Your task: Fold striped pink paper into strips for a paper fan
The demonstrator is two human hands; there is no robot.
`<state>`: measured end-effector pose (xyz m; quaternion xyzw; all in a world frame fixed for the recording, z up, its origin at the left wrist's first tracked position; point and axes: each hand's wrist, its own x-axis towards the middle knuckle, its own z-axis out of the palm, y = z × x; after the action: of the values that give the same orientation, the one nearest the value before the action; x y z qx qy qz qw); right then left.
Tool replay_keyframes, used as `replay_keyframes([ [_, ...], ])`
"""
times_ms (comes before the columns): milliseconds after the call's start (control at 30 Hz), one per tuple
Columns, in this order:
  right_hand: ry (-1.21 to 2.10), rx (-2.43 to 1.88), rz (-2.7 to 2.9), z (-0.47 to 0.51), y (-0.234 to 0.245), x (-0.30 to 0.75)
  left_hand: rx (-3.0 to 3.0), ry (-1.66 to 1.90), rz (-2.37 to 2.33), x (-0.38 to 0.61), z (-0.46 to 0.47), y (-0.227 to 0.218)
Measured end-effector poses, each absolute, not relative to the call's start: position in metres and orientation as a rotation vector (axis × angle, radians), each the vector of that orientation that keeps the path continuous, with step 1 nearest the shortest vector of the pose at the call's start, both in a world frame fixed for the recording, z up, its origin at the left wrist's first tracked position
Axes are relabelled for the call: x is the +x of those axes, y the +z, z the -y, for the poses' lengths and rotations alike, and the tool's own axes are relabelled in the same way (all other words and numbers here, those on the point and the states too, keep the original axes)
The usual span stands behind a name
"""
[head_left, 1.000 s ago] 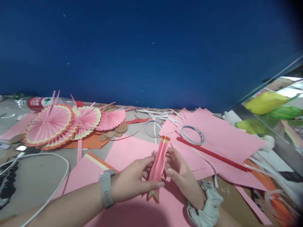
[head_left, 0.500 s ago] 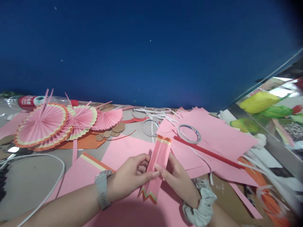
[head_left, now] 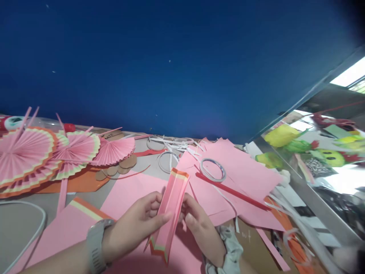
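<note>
A pleated pink paper strip [head_left: 170, 207] with yellow and orange edging at both ends is held upright between both hands. My left hand [head_left: 134, 224], with a grey watch on its wrist, pinches the strip from the left with thumb and fingers. My right hand [head_left: 196, 224], with a pale scrunchie on its wrist, grips the strip from the right. Under the hands lie flat pink paper sheets [head_left: 128, 192].
Finished pink paper fans [head_left: 71, 150] lie at the left on orange paper. A tape roll [head_left: 212, 169] and a red stick [head_left: 232, 191] rest on pink sheets [head_left: 236, 167] to the right. White paper scraps and tape rings [head_left: 167, 160] lie near the blue wall. A white cable [head_left: 28, 238] curves at lower left.
The view has swung to the right, so everything sits further left in frame. Both hands keep hold of the pleated strip, which now tilts a little more.
</note>
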<state>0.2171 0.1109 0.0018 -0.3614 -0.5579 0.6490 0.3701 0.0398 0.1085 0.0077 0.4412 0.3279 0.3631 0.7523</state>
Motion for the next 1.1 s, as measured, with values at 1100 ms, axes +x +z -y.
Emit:
replay_keyframes([
  [1100,1.666,-1.058,1.576,-0.1164,0.0009,0.2176,1.203,0.564,-0.738,0.0324,-0.1086,0.0098],
])
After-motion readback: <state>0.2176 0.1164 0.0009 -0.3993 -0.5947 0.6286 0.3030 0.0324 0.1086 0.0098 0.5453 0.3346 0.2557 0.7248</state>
